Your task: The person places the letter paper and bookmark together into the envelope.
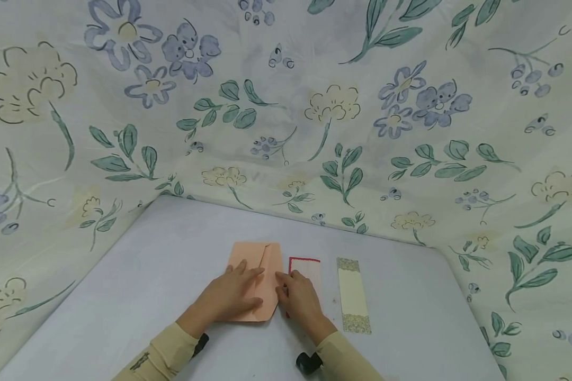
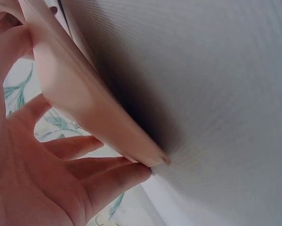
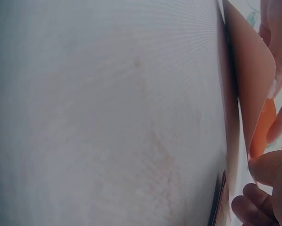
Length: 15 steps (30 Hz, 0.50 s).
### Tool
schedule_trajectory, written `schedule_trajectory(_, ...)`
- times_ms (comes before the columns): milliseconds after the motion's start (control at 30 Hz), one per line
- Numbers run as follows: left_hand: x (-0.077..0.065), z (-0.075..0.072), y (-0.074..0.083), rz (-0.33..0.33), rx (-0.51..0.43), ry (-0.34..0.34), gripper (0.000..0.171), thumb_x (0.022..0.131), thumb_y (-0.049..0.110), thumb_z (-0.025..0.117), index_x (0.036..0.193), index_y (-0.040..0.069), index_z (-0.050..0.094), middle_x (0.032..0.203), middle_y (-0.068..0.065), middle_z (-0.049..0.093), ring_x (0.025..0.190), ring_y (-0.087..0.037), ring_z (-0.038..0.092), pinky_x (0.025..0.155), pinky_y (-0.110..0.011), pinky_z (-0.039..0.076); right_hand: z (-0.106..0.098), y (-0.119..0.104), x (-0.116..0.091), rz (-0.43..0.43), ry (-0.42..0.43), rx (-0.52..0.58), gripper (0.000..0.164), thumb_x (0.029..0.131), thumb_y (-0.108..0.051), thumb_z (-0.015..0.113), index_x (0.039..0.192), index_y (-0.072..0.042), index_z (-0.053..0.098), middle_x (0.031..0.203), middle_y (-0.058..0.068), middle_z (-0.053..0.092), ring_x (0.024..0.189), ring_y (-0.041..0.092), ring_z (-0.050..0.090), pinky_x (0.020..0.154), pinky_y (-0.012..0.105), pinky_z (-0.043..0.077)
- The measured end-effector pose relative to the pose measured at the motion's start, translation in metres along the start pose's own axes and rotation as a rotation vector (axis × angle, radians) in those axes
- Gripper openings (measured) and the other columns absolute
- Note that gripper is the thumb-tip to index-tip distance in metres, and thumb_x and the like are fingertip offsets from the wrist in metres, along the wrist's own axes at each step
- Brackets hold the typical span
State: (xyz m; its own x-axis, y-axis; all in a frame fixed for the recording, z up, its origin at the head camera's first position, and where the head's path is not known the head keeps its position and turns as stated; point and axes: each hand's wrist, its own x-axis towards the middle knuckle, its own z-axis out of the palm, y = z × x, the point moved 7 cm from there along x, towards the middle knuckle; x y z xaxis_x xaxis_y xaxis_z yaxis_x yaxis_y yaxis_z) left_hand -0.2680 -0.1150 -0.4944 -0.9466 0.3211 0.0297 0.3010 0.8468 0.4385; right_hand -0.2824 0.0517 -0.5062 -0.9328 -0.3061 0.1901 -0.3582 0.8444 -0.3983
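Observation:
A peach paper envelope lies on the white table in the head view, a folded seam running down its right half. My left hand rests over it with fingers spread, fingertips toward the seam. In the left wrist view those spread fingers reach the edge of the envelope. At the right edge, my right hand has its fingers curled and pinches the paper with index finger and thumb. The right wrist view shows the envelope side-on, with its bright orange inside visible at a gap.
A pale card with a red border lies partly under my right hand. Farther right is a cream strip with glittery ends. A black wrist device sits below my right sleeve. Floral cloth surrounds the white table.

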Motion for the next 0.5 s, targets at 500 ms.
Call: schedule_trajectory(500,0.0009,0.0002,-0.0022,-0.024,-0.001,-0.013,0.072,0.088,0.050,0.075,0.150,0.021,0.052,0.156,-0.030,0.038,0.131,-0.064,0.041,0.096,-0.070,0.044,0.0014,0.0021,-0.0006,0.015,0.001,0.001,0.037,0.095,-0.022,0.072,0.131,-0.013,0.070,0.088,-0.003,0.059,0.069,0.009,0.046,0.060,0.021,0.042)
